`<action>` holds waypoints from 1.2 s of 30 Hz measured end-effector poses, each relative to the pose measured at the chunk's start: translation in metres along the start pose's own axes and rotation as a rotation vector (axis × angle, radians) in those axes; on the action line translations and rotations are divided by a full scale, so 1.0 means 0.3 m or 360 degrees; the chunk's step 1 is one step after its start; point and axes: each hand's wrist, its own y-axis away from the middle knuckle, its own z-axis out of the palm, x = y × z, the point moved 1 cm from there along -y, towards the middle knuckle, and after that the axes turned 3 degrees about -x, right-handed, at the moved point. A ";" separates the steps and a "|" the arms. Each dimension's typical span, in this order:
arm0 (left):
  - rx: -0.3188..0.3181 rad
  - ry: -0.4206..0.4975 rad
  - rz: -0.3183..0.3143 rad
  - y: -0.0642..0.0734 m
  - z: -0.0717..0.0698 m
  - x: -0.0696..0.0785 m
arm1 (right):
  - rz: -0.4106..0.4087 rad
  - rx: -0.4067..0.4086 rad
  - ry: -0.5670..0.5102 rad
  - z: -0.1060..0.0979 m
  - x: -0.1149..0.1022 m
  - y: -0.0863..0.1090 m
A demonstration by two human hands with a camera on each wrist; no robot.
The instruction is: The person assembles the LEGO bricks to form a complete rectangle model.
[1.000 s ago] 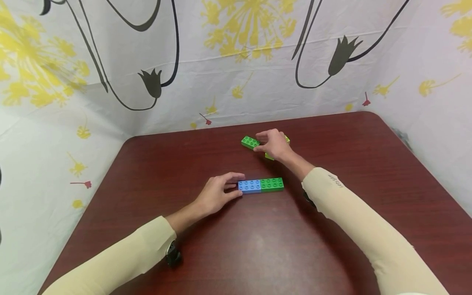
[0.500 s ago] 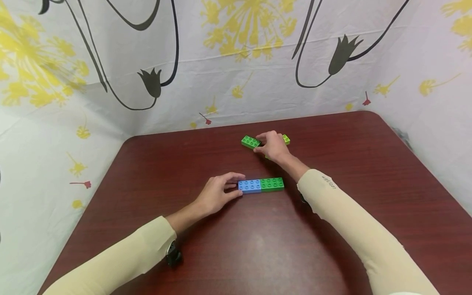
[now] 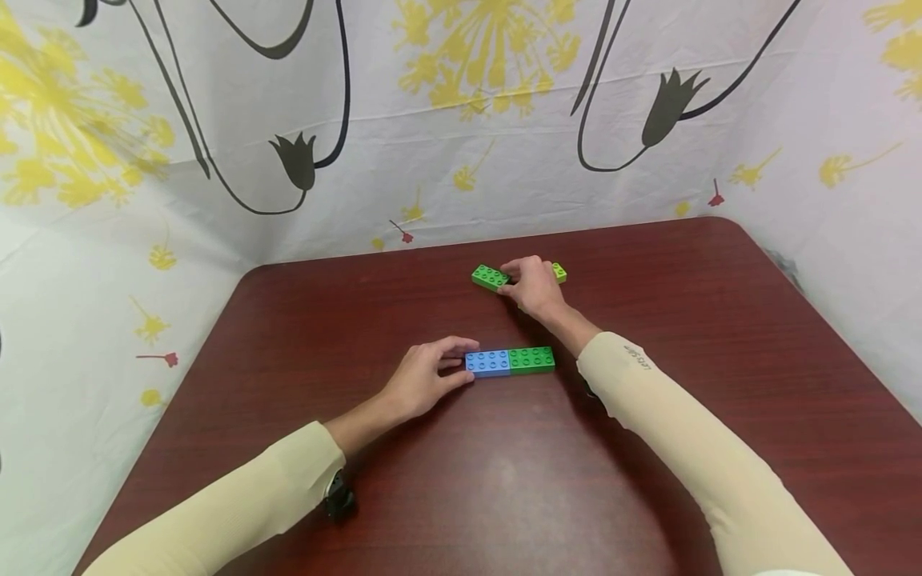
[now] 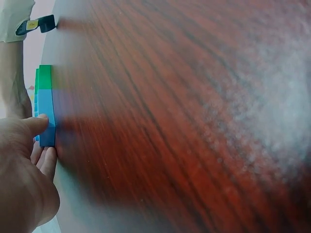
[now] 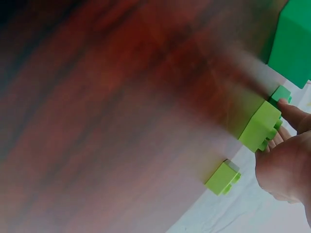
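Note:
My left hand [image 3: 421, 378] pinches the left end of a blue toy building brick [image 3: 487, 363], thumb on the near side and fingers on the far side. A dark green brick [image 3: 531, 360] lies end to end with it, and both rest flat on the table. Farther back, my right hand [image 3: 536, 288] has its thumb and index finger around the right end of a green brick [image 3: 489, 278]. In the right wrist view, the thumb tip touches that green brick [image 5: 280, 94]. A lime brick [image 5: 260, 127] lies by this hand, mostly hidden in the head view.
A second lime brick [image 3: 559, 273] sits just right of the right hand. The dark red-brown table [image 3: 346, 312] ends at a back edge close behind the bricks. A white patterned cloth [image 3: 461, 144] hangs behind and at both sides.
My right hand has moved slightly, its forearm shifting left and its thumb and index finger closing in at the green brick's end. The left hand and the blue brick have stayed still.

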 end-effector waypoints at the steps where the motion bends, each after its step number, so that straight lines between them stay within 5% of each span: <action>1: 0.0000 0.0000 -0.0002 0.000 0.000 0.000 | -0.0002 0.0004 -0.0002 0.000 0.000 0.000; 16: 0.0008 -0.0004 -0.0021 -0.002 0.002 0.001 | -0.0069 0.0039 -0.0131 -0.054 -0.029 0.019; 36: 0.0002 0.0031 0.0000 -0.001 0.000 0.002 | -0.0311 -0.0174 -0.0253 -0.127 -0.047 0.166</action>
